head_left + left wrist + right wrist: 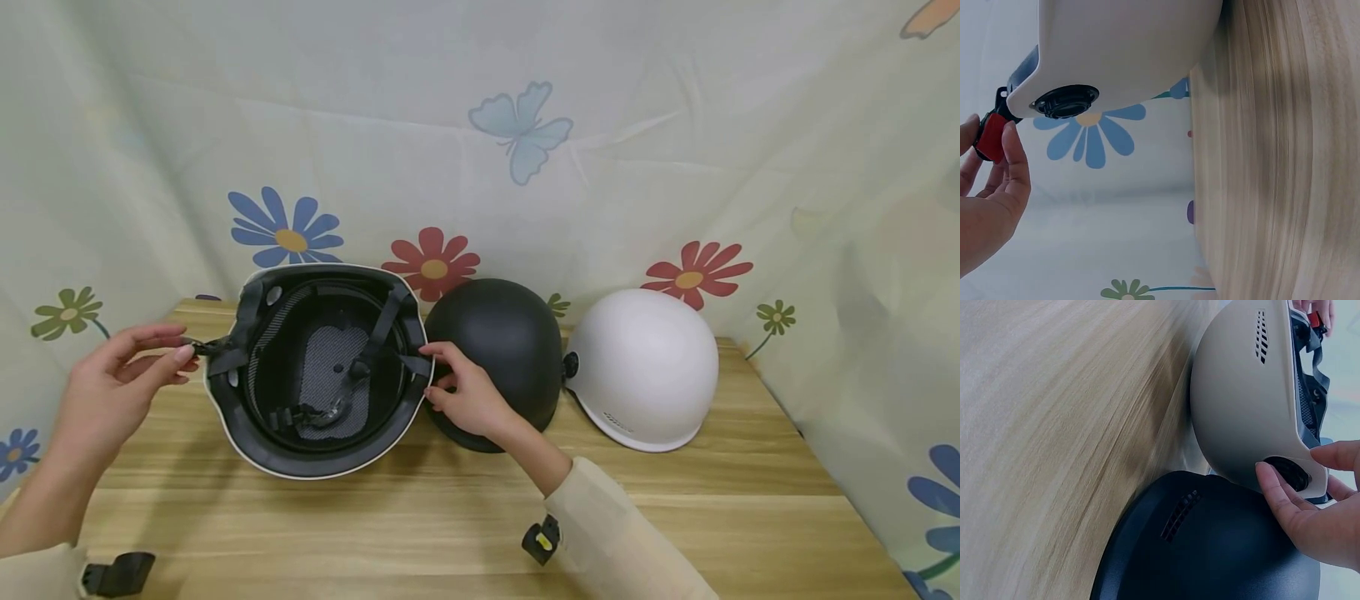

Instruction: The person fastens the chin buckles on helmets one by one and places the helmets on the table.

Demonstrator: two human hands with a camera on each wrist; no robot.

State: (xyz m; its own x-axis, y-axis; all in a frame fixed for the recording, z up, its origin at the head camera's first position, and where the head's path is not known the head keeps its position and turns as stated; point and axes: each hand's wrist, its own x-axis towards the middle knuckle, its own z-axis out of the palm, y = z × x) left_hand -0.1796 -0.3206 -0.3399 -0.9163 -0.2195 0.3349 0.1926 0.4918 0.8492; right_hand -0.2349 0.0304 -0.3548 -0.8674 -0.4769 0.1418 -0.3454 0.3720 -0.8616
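An upturned helmet (311, 465) with a pale shell (1235, 394) shows its black padded inside in the head view. Black chin straps (385, 321) and a clear-and-black piece lie across the hollow. At its left side my left hand (120, 379) pinches a red-and-black buckle (994, 136) between thumb and fingers, on a short strap beyond the rim. My right hand (472, 396) grips the opposite rim, thumb at the edge and a fingertip by the round black knob (1288, 474). A similar black knob (1065, 101) sits on the shell near the left hand.
Right beside the upturned helmet stands a black helmet (502, 350), dome up. Farther right, a white helmet (648, 367) also sits dome up on the wooden table (360, 533). A flower-printed curtain (600, 200) hangs behind the table and along its sides.
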